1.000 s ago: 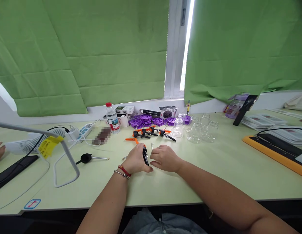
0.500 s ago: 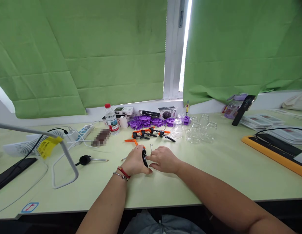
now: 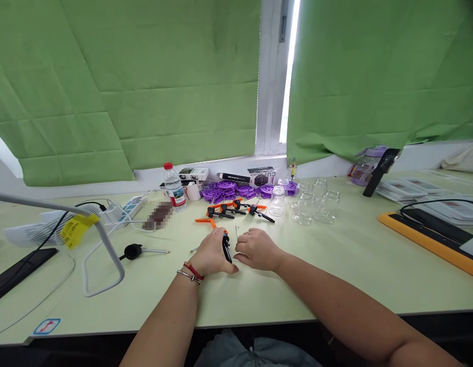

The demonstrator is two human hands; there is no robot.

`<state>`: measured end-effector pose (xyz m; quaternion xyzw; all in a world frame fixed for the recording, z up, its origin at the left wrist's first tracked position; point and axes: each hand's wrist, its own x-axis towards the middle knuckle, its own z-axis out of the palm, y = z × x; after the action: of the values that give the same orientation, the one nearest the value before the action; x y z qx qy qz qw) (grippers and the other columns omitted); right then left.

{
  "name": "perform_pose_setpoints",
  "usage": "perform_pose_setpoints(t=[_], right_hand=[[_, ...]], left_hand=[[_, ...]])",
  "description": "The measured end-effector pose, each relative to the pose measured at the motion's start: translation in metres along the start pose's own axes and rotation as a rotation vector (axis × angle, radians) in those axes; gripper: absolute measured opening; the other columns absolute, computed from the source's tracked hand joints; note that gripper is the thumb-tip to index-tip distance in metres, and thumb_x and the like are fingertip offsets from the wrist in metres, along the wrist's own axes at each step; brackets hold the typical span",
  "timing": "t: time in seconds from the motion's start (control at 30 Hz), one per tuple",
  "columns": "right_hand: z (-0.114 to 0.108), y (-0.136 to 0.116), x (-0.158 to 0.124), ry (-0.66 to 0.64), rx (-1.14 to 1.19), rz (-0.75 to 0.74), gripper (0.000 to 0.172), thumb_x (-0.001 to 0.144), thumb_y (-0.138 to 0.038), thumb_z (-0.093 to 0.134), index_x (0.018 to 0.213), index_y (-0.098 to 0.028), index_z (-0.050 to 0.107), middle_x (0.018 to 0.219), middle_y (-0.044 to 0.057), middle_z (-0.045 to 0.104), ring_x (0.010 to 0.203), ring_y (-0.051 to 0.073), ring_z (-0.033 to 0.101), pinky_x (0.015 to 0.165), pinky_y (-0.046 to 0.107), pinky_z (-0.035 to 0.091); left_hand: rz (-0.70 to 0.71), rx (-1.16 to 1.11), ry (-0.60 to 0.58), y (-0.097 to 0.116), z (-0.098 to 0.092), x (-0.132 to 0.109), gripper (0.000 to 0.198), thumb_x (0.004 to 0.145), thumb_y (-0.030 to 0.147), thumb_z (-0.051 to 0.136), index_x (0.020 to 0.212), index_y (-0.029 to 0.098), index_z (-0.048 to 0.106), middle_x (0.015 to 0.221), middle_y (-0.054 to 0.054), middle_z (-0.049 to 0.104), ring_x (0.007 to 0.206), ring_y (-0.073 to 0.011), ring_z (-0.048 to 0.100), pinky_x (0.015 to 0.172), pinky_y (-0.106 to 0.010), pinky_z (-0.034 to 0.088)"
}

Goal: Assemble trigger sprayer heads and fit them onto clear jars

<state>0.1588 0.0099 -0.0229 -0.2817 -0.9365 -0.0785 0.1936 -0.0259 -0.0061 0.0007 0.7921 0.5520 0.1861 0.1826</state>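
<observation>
My left hand (image 3: 211,255) is closed around a small black and orange clamp (image 3: 225,248) held just above the pale green table (image 3: 336,265). My right hand (image 3: 258,248) sits right beside it, fingers curled toward the clamp's black body; whether it grips anything I cannot make out. A thin metal rod (image 3: 237,231) lies on the table just beyond the two hands. More black and orange clamps (image 3: 236,209) lie in a loose group farther back.
Purple round parts (image 3: 236,190), clear glass jars (image 3: 311,204), a water bottle (image 3: 174,187) and small boxes line the back edge. A black-handled tool (image 3: 139,250) and a white wire frame (image 3: 102,255) lie left. An orange-edged tray (image 3: 431,239) sits right.
The view shifted slightly. My right hand edged in toward the clamp and stays close against it. A person's hand at the far left edge has gone from view.
</observation>
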Motion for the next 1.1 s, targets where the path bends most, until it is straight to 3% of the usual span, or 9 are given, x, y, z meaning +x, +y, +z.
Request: perform_pose_setpoints(t=[0.1, 0.23, 0.33, 0.5, 0.57, 0.7, 0.8, 1.0, 1.1], right_hand=[[0.001, 0.0, 0.0, 0.019, 0.005, -0.003, 0.02, 0.085, -0.033, 0.056, 0.091, -0.021, 0.071, 0.078, 0.004, 0.068, 0.061, 0.013, 0.053, 0.062, 0.03, 0.028], [-0.001, -0.001, 0.0, 0.002, 0.091, 0.06, 0.02, 0.083, -0.031, 0.057, 0.075, -0.018, 0.07, 0.072, 0.004, 0.066, 0.06, 0.012, 0.053, 0.062, 0.029, 0.03], [-0.004, -0.006, 0.0, -0.003, 0.372, 0.262, 0.021, 0.084, -0.029, 0.055, 0.073, -0.018, 0.069, 0.066, 0.001, 0.063, 0.059, 0.011, 0.051, 0.058, 0.025, 0.033], [-0.004, -0.019, 0.005, -0.214, 0.984, 0.586, 0.033, 0.084, -0.04, 0.052, 0.063, -0.016, 0.063, 0.051, -0.003, 0.052, 0.046, 0.008, 0.038, 0.046, 0.022, 0.03], [-0.001, -0.022, 0.007, -0.178, 1.094, 0.668, 0.029, 0.08, -0.036, 0.054, 0.059, -0.016, 0.058, 0.05, -0.005, 0.049, 0.046, 0.007, 0.034, 0.045, 0.022, 0.028], [0.0, -0.025, 0.01, -0.123, 1.146, 0.771, 0.026, 0.074, -0.029, 0.057, 0.053, -0.018, 0.049, 0.044, -0.008, 0.035, 0.044, 0.006, 0.027, 0.043, 0.022, 0.022], [-0.003, -0.024, 0.009, -0.124, 1.14, 0.779, 0.026, 0.075, -0.03, 0.056, 0.053, -0.018, 0.05, 0.043, -0.007, 0.038, 0.043, 0.007, 0.027, 0.042, 0.022, 0.022], [-0.004, -0.016, 0.011, -0.015, 1.197, 0.817, 0.017, 0.075, -0.027, 0.058, 0.061, -0.017, 0.056, 0.048, -0.006, 0.049, 0.044, 0.007, 0.038, 0.044, 0.021, 0.028], [0.001, -0.01, 0.01, 0.026, 1.182, 0.806, 0.012, 0.076, -0.026, 0.059, 0.069, -0.016, 0.058, 0.056, -0.004, 0.054, 0.045, 0.007, 0.04, 0.044, 0.02, 0.03]], left_hand=[[-0.001, -0.017, 0.008, 0.001, -0.001, 0.0, 0.071, 0.036, 0.039, 0.084, 0.093, 0.021, 0.045, 0.089, -0.001, 0.05, 0.074, -0.0187, 0.051, 0.062, -0.031, 0.043], [-0.002, -0.011, 0.008, 0.0, -0.001, 0.0, 0.072, 0.036, 0.041, 0.084, 0.094, 0.021, 0.045, 0.089, -0.001, 0.049, 0.075, -0.0191, 0.051, 0.064, -0.032, 0.044], [0.009, 0.011, 0.045, -0.003, 0.002, 0.002, 0.074, 0.037, 0.043, 0.083, 0.096, 0.02, 0.044, 0.091, -0.002, 0.049, 0.079, -0.0206, 0.052, 0.066, -0.033, 0.045], [0.061, 0.025, 0.212, -0.008, 0.01, 0.005, 0.086, 0.037, 0.042, 0.081, 0.109, 0.019, 0.041, 0.103, -0.006, 0.049, 0.096, -0.027, 0.053, 0.081, -0.039, 0.046], [0.066, 0.005, 0.246, -0.009, 0.011, 0.006, 0.095, 0.036, 0.041, 0.082, 0.118, 0.019, 0.038, 0.113, -0.01, 0.048, 0.108, -0.0309, 0.05, 0.09, -0.042, 0.043], [0.037, -0.054, 0.201, -0.015, 0.01, 0.005, 0.113, 0.039, 0.043, 0.083, 0.134, 0.019, 0.026, 0.137, -0.017, 0.035, 0.13, -0.0371, 0.034, 0.106, -0.049, 0.029], [0.06, -0.121, 0.171, -0.02, 0.008, 0.004, 0.12, 0.042, 0.047, 0.084, 0.139, 0.019, 0.02, 0.145, -0.019, 0.026, 0.137, -0.0373, 0.024, 0.11, -0.051, 0.023], [0.113, -0.215, 0.339, -0.022, 0.007, 0.005, 0.114, 0.048, 0.051, 0.084, 0.14, 0.02, 0.023, 0.141, -0.017, 0.034, 0.134, -0.0336, 0.032, 0.109, -0.049, 0.028], [0.1, -0.281, 0.405, -0.021, 0.006, 0.006, 0.098, 0.057, 0.051, 0.08, 0.136, 0.022, 0.031, 0.136, -0.013, 0.043, 0.129, -0.029, 0.04, 0.108, -0.044, 0.032]])
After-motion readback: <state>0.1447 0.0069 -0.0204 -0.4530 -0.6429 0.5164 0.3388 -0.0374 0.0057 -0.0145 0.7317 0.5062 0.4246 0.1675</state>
